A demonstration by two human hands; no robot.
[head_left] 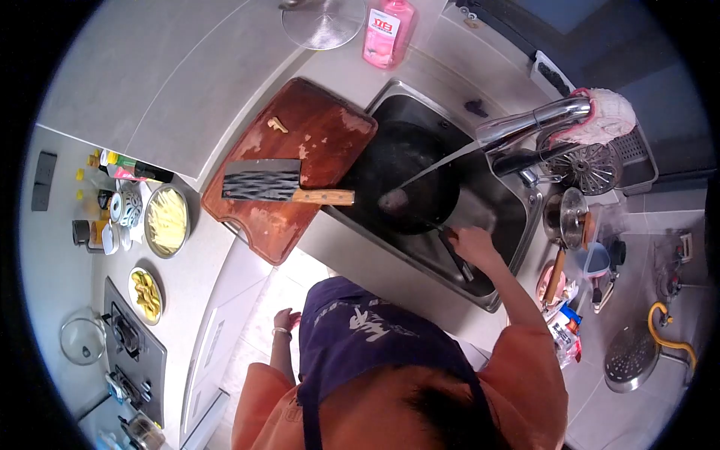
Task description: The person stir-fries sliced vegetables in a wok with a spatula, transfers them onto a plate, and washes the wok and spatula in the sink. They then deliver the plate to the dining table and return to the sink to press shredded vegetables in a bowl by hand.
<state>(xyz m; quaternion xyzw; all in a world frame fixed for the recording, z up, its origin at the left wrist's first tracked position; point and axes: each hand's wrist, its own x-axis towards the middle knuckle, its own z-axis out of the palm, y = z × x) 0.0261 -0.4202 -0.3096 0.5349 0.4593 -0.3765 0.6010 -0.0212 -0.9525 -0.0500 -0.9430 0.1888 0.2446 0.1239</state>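
Observation:
My right hand (472, 246) is wrapped round the dark handle of a black wok (427, 199), which sits tilted in the steel sink (491, 262). A stream of water from the tap (532, 124) runs into the wok, splashing whitish where it lands. My left hand (285, 320) hangs beside the purple apron (367, 322), holding nothing, its fingers loosely apart and a bracelet on the wrist. Left of the sink, a cleaver (262, 180) with a wooden handle lies on a brown cutting board (330, 124), near a small piece of ginger-like food (277, 124).
A bowl of pale cut strips (167, 219) and a plate of yellowish pieces (145, 295) stand on the left counter, near the gas stove (127, 337). Behind the sink is a pink soap bottle (388, 34). A lidded pot (564, 217) stands at the right.

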